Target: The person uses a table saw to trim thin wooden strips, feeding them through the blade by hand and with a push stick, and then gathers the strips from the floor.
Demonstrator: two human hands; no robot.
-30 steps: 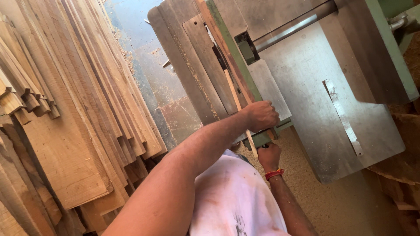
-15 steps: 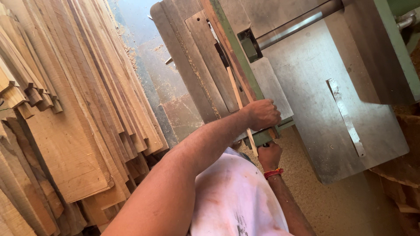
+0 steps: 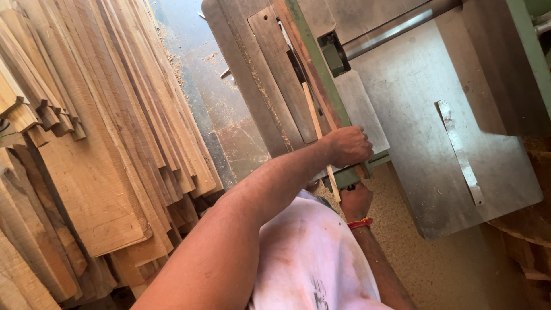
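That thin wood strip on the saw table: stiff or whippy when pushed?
Probably whippy: the wood strip is long and very slender. Likely light, since the left hand steadies it alone. Apt to snap or wander, so the right hand at its near end helps.

We have a single view, from the camera worn on the person's head; it looks steeply down and forward over the left arm, tilted so the saw table slants across the upper right; the left hand sits close, near the middle; the stacked planks fill the left side; no second view overlaps it.
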